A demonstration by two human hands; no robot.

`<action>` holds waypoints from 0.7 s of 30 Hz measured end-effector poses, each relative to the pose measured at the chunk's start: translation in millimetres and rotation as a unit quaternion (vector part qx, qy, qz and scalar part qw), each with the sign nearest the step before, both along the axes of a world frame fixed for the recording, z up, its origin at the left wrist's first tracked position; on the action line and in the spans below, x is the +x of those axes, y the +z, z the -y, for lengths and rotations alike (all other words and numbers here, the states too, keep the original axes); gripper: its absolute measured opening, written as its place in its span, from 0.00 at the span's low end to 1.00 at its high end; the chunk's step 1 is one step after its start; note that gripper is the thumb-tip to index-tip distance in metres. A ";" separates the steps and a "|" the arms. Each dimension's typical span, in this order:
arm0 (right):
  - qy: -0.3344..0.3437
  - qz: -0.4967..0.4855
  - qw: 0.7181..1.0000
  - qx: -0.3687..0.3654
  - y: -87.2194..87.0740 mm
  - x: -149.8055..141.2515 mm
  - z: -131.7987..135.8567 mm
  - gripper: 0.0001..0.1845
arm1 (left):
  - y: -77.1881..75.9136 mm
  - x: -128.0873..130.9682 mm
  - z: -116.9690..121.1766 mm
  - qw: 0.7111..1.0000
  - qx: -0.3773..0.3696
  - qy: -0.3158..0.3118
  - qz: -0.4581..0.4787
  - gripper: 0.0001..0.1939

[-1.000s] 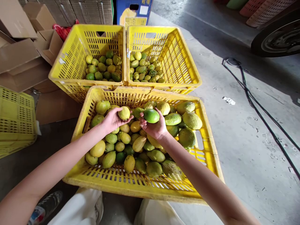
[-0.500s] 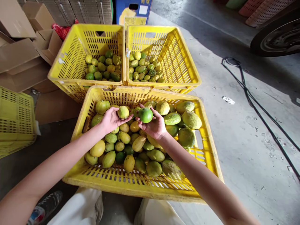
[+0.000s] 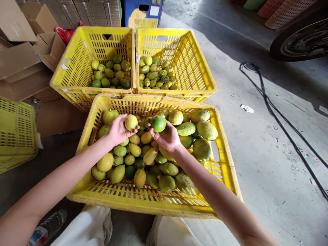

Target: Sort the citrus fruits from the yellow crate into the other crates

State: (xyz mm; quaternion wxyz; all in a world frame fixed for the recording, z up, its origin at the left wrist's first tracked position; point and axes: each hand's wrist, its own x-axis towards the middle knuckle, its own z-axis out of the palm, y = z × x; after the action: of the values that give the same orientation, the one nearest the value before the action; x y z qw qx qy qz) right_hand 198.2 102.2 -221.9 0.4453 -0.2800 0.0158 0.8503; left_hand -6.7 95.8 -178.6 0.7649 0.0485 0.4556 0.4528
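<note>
Cupped in my left hand (image 3: 117,132) is a yellow-green lemon (image 3: 131,122), its fingers curled beneath the fruit. My right hand (image 3: 169,138) holds a rounder green lemon (image 3: 158,123) between thumb and fingers, a short way to the right of the first. Both hands are raised over a yellow plastic crate (image 3: 143,206), whose near rim faces me. Inside it lie many lemons in yellow and green, among them a long yellow one (image 3: 150,156) and a large rough-skinned one (image 3: 207,130). My hands and forearms hide part of the pile.
Two deeper yellow crates, left (image 3: 69,77) and right (image 3: 202,73), stand behind, each partly filled with lemons. Cardboard boxes (image 3: 17,65) and another crate (image 3: 16,133) are at left. A black cable (image 3: 268,102) runs over the floor at right, near a wheel (image 3: 299,42).
My left hand has turned the yellow-green lemon slightly and brought it a little to the left and up. The green lemon stays in my right hand. The whole view has shifted slightly.
</note>
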 end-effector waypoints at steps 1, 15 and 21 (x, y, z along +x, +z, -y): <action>-0.008 0.007 1.000 0.003 0.3 -0.3 0.2 0.11 | 1.0 0.4 0.0 1.000 -0.008 0.008 0.008 0.16; -0.010 0.057 0.998 0.005 9.6 -4.5 4.6 0.16 | -9.5 1.4 5.8 0.999 0.040 -0.005 -0.036 0.03; 0.004 0.057 0.998 -0.020 10.7 -4.0 5.4 0.19 | -4.0 -2.3 0.6 1.000 0.002 0.005 -0.002 0.13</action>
State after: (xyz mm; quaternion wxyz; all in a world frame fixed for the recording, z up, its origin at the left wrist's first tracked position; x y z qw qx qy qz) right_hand 194.2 96.8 -211.2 0.4364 -0.3369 0.0067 0.8343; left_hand -9.0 95.2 -182.6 0.7618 0.0489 0.4563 0.4572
